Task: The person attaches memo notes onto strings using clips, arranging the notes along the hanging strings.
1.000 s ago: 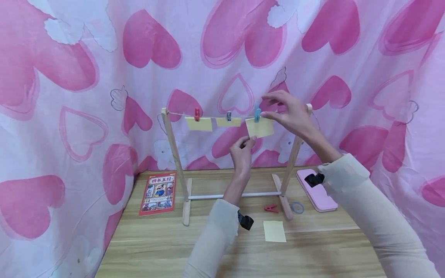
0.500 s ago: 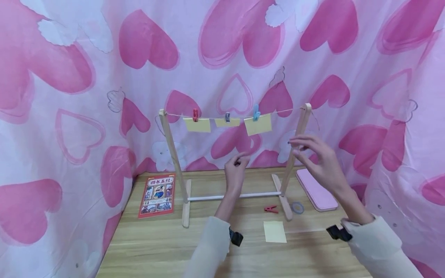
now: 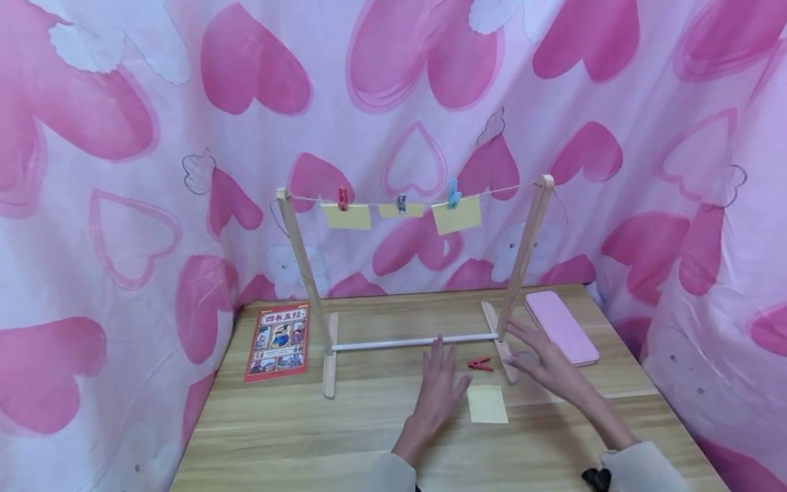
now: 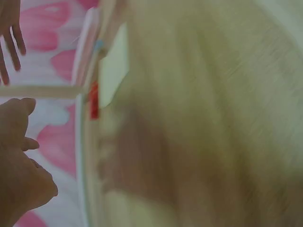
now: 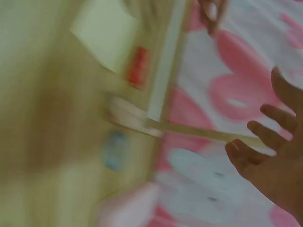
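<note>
My left hand [image 3: 438,386], fingers spread, is over the table just left of a yellow sticky note [image 3: 488,404] and a red clothespin [image 3: 480,364]. To their right my right hand [image 3: 549,365] hovers by the rack's right foot, its fingers apart and holding nothing. Above, a string [image 3: 504,188] spans the wooden rack [image 3: 305,263]. From it hang three yellow notes, under a red clothespin [image 3: 343,199], a dark grey clip [image 3: 402,203] and a light blue clothespin [image 3: 453,194]. Both wrist views are blurred; the right one shows the loose red clothespin [image 5: 139,67] and note [image 5: 105,33].
A red illustrated book [image 3: 279,342] lies left of the rack. At the right lies a pink case [image 3: 561,328]. A bluish ring [image 5: 115,150] on the table is mostly covered by my right hand in the head view. A white bar [image 3: 393,343] joins the rack's feet; a heart-patterned curtain hangs behind.
Both hands have left the blue clothespin and its note and come down towards the table, their fingers spreading. The note stays hanging from the string.
</note>
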Available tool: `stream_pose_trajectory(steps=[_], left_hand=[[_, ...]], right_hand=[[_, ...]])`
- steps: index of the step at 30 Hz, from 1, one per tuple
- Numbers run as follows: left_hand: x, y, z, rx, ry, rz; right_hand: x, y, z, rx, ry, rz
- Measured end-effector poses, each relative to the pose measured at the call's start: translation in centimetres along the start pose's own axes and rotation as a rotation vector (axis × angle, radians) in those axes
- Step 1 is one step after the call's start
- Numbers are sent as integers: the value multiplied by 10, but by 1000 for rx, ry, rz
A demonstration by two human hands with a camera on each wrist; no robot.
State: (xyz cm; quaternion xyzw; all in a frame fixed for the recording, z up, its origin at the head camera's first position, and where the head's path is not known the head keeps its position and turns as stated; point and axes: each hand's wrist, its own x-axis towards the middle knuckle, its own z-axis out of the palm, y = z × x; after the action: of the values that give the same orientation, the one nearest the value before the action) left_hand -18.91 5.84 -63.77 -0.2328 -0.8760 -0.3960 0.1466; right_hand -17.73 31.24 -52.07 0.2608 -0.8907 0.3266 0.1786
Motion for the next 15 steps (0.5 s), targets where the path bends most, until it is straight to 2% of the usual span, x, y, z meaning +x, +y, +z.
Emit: stream_pose_trajectory(steps=[2,4,5,7,9,12,15], left_hand=[[-6,-2,13,85,-18,29],[-10,4,18,145,-40,25],[-12,9,18,148,-49,15],[-16,13,23,146,-79,-32],[-20,14,28,82,-96,-108],[-26,12,36,10,-81,-207],[-30,11,42,8,-54,-214]], right_hand=[[-9,7,18,-5,23,55],[-16,14,34,-18,48,99],[-18,18,41,-26,59,117],[-22,24,55,-55,74,150],[-24,31,67,-82,67,182],[-27,43,84,-142,31,206],[-33,52,99,-195,21,193]])
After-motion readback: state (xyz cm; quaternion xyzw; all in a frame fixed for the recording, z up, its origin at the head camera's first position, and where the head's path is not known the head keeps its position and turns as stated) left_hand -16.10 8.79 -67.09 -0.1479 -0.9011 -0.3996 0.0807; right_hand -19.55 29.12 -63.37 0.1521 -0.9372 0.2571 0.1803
